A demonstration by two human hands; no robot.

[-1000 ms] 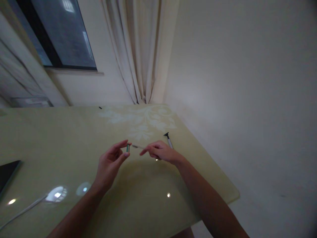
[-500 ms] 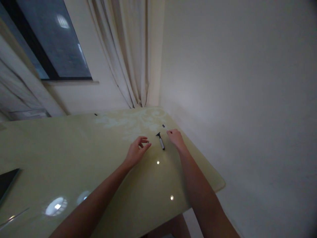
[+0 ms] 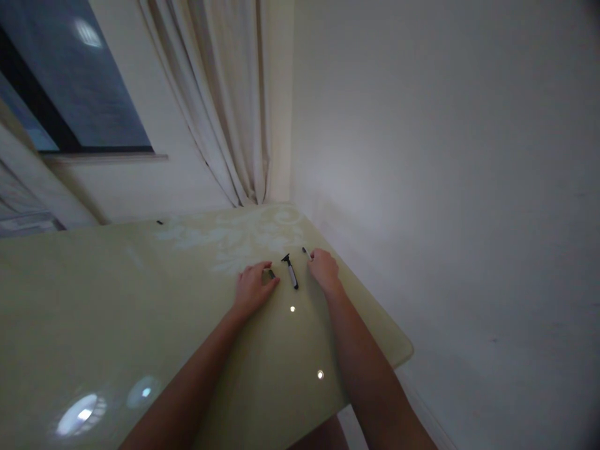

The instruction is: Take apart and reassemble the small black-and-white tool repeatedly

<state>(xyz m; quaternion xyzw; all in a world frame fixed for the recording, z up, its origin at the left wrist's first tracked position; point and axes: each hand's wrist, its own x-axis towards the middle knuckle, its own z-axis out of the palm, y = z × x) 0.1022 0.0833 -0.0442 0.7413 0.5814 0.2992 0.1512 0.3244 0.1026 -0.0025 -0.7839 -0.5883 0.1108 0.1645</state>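
A razor (image 3: 292, 272) with a black head and a grey and black handle lies on the pale green table (image 3: 197, 350), between my two hands. My left hand (image 3: 254, 287) is left of the razor, its fingers curved round a small dark object (image 3: 272, 274) at the fingertips. My right hand (image 3: 323, 269) is right of the razor, fingers closed on a thin white stick with a dark end (image 3: 306, 252), which looks like a toothbrush and points up and left. My right fingers hide its lower part.
Near the table's back edge lies a small black object (image 3: 160, 222). A plain wall (image 3: 422, 187) runs along the right edge of the table. Behind the table hang a curtain (image 3: 225, 112) and a window (image 3: 89, 75).
The view has shifted right. My left hand has lowered toward the table, and the small dark object at its fingertips shows more. My right hand has come slightly nearer, still with the white stick.
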